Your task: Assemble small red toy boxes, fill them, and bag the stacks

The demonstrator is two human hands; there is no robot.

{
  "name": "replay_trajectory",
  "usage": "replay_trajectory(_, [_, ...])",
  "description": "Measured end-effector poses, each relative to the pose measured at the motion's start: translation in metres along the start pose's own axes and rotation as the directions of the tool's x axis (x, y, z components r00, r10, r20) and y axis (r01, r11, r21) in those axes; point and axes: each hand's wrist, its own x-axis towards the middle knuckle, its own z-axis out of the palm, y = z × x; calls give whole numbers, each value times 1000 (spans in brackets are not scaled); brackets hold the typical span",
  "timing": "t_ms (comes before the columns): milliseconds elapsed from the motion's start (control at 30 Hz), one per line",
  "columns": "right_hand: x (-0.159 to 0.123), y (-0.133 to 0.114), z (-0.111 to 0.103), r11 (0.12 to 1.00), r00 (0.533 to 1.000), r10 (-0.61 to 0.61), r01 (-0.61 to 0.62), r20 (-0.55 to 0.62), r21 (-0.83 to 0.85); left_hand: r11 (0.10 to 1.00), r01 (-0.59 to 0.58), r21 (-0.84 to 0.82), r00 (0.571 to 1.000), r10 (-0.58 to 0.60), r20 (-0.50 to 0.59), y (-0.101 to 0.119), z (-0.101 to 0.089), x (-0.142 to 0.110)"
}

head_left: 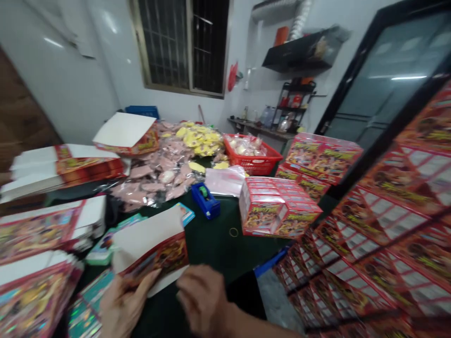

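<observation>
A printed red cardboard box (169,256) with a white inner flap stands folded partly open in front of me. My left hand (128,298) grips its lower left part, thumb along the printed side. My right hand (204,295) is beside the box's lower right corner with curled fingers. Motion blur hides whether it touches the box or holds anything. Under and beside the left hand lie teal printed packs (93,293). Beyond the box is a blue tape dispenser (206,202), and to its right a rubber band (233,232) lies on the dark green table (218,253).
Stacks of flat printed cartons (38,225) line the left. Wrapped pink pieces (158,173) and yellow pieces (199,138) are heaped behind, near a red basket (253,162). Wrapped red boxes (278,206) stand right on the table; tall box stacks (380,225) rise beside it.
</observation>
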Motion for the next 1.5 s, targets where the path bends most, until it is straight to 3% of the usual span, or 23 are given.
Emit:
replay_trajectory(33, [10, 2, -12, 997, 994, 78, -78, -78, 8, 1000, -8, 27, 1000, 9, -10, 4, -1, 0])
replay_trajectory(100, [30, 10, -24, 992, 975, 120, -110, -187, 60, 995, -47, 84, 999, 47, 8, 10, -5, -1])
replay_trajectory(233, [53, 25, -8, 947, 990, 102, -68, -94, 315, 992, -71, 105, 991, 57, 124, 19, -13, -4])
replay_trajectory(333, [54, 27, 5, 921, 990, 93, -46, -103, 388, 998, -32, 58, 986, 22, 166, 22, -14, -8])
replay_trajectory(433, [56, 26, 1, 934, 999, 7, 8, -42, 357, 998, -63, -32, 992, 66, 107, 26, -12, -11])
replay_trajectory(500, [59, 26, -6, 940, 999, -36, 34, -1, 340, 984, -164, -76, 986, 165, 10, 30, -10, -10])
replay_trajectory(633, [61, 21, -13, 937, 1000, -30, 27, 2, 348, 909, -414, 41, 906, 416, -84, 43, -10, -1])
replay_trajectory(700, [59, 18, -12, 929, 999, 40, -27, -27, 369, 892, -441, 102, 889, 449, -85, 49, -10, 5])
replay_trajectory(800, [55, 15, -12, 888, 981, 193, -172, -7, 427, 943, -328, 51, 942, 331, -56, 58, -7, 10])
replay_trajectory(900, [56, 14, -14, 783, 941, 335, -310, 55, 539, 962, -68, -263, 997, 78, 24, 65, -7, 13])
replay_trajectory(967, [59, 14, -16, 695, 914, 384, -382, 135, 609, 887, 134, -442, 984, -68, 162, 70, -10, 14])
replay_trajectory(1033, [61, 14, -18, 634, 898, 363, -433, 247, 640, 836, 234, -496, 961, -120, 250, 76, -13, 15])
replay_trajectory(1133, [61, 16, -19, 614, 906, 313, -422, 285, 667, 849, 187, -494, 976, -103, 191, 83, -14, 16])
replay_trajectory(1233, [59, 17, -21, 689, 944, 275, -325, 182, 648, 868, 79, -491, 995, -39, 91, 84, -10, 18])
replay_trajectory(1333, [59, 17, -27, 734, 953, 205, -301, 224, 609, 871, 32, -491, 999, -17, 35, 81, -6, 19])
replay_trajectory(1400, [61, 17, -32, 726, 943, 182, -320, 279, 609, 868, 36, -495, 999, -17, 44, 80, -5, 17])
replay_trajectory(1500, [64, 14, -36, 728, 938, 250, -345, 240, 593, 869, 26, -494, 994, 28, 101, 81, -9, 12])
